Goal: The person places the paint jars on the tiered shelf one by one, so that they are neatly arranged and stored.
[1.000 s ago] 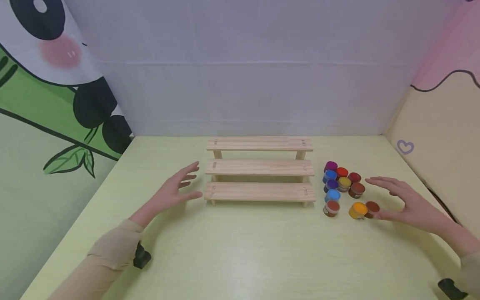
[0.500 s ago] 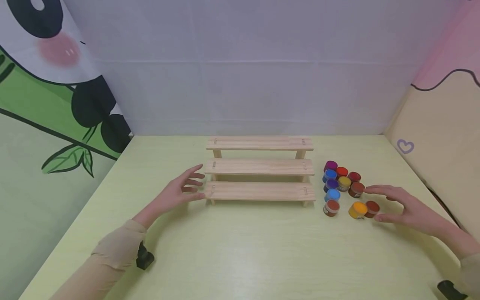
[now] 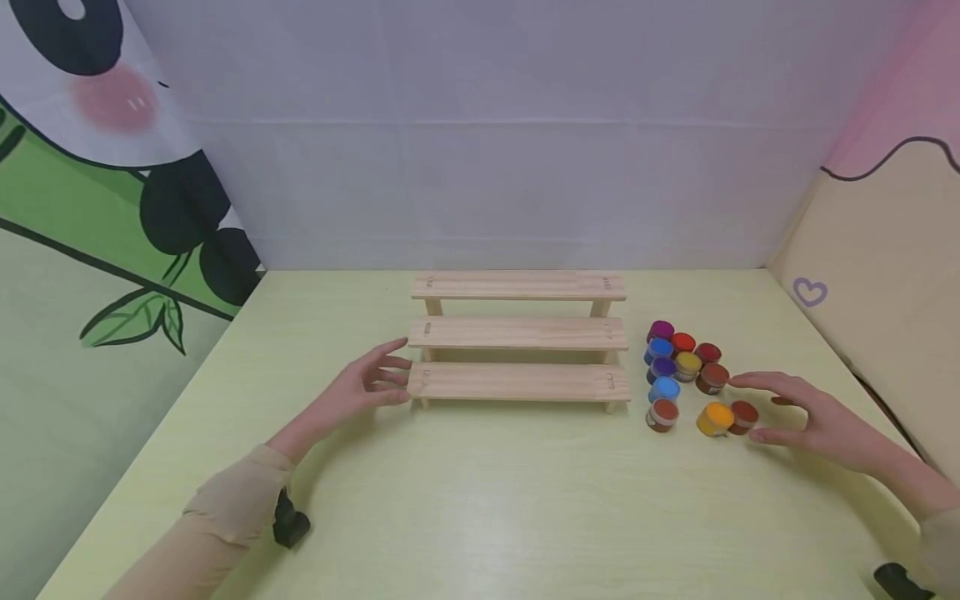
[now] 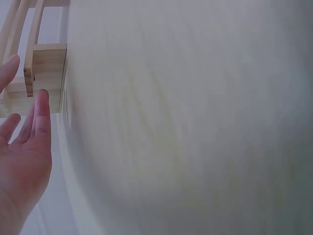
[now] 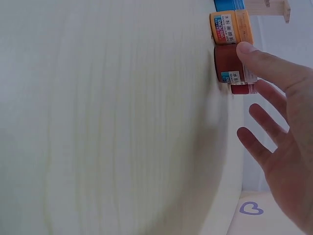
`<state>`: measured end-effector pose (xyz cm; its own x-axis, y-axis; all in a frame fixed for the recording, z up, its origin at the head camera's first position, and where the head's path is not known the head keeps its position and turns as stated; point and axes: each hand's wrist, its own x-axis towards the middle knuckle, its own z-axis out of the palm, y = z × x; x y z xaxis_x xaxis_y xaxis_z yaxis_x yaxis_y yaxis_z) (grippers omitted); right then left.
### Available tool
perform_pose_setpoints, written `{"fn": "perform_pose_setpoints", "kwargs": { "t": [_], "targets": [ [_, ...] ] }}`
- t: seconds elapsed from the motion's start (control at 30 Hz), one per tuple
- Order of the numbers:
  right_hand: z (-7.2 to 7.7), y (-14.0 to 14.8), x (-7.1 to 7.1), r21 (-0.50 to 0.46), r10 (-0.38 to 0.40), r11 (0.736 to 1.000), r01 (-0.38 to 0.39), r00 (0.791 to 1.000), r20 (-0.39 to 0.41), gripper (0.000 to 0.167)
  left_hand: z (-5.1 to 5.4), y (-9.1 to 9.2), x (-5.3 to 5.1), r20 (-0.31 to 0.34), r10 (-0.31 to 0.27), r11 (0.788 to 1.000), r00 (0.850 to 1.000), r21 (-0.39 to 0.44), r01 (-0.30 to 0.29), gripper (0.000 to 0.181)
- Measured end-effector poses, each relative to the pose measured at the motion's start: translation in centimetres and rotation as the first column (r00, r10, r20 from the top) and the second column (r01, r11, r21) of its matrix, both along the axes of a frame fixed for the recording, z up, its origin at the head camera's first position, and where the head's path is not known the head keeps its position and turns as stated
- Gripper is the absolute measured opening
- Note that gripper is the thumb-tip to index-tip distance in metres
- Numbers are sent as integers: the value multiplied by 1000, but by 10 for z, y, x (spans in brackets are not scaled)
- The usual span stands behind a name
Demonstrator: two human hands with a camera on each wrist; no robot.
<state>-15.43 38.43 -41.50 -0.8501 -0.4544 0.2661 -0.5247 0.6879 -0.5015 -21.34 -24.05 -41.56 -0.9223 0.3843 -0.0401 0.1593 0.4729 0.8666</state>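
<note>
A three-tier wooden rack (image 3: 519, 382) stands at the middle of the table. My left hand (image 3: 352, 392) is at its left end, fingertips at the lowest shelf; whether they touch cannot be told. In the left wrist view, the hand (image 4: 27, 161) has its fingers extended beside the rack's wooden side (image 4: 50, 68). My right hand (image 3: 825, 417), fingers spread, is at the right edge of a group of paint jars, near two brown-lidded jars (image 3: 743, 416) (image 3: 712, 378). In the right wrist view, the thumb of the hand (image 5: 293, 147) overlaps a brown jar (image 5: 227, 63) beside an orange jar (image 5: 226, 28).
Blue, purple, red and yellow-lidded jars (image 3: 687, 365) cluster right of the rack, with an orange-lidded jar (image 3: 716, 418) in front. The light wooden table (image 3: 480, 500) meets a pale cloth wall (image 3: 517, 183) at the back. Printed cloths hang at both sides.
My left hand has moved right, up to the rack's left end. The right hand's fingers have shifted slightly down toward the brown-lidded jars. The rack and jars have kept their places.
</note>
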Motion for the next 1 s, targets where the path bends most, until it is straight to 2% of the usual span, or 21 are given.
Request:
{"fn": "perform_pose_setpoints", "kwargs": {
  "t": [0.27, 0.4, 0.6, 0.73, 0.8, 0.9, 1.0],
  "targets": [
    [-3, 0, 2, -19, -9, 1000, 9, 1000, 4, 71, -3, 1, 6, 29, 8, 998, 1000, 61, -10, 80],
    [-4, 1, 3, -16, 11, 1000, -11, 1000, 16, 68, -5, 4, 8, 58, 19, 996, 998, 87, -24, 78],
    [-7, 1, 3, -32, 21, 999, -19, 997, 69, 63, -8, 7, 11, 117, 61, 989, 991, 125, -76, 72],
    [-8, 2, 3, -56, 18, 998, -12, 995, 100, 59, -11, 10, 12, 146, 66, 978, 987, 188, -93, 67],
    [-9, 2, 3, -69, 17, 998, -9, 993, 117, 56, -14, 11, 12, 181, 68, 967, 981, 230, -109, 66],
    [-10, 4, 2, -98, 12, 995, 3, 989, 149, 53, -19, 13, 13, 243, 73, 947, 967, 287, -143, 66],
    [-11, 6, 2, -114, 1, 993, 19, 984, 178, 51, -22, 14, 14, 281, 89, 934, 955, 309, -178, 67]
  ]
}}
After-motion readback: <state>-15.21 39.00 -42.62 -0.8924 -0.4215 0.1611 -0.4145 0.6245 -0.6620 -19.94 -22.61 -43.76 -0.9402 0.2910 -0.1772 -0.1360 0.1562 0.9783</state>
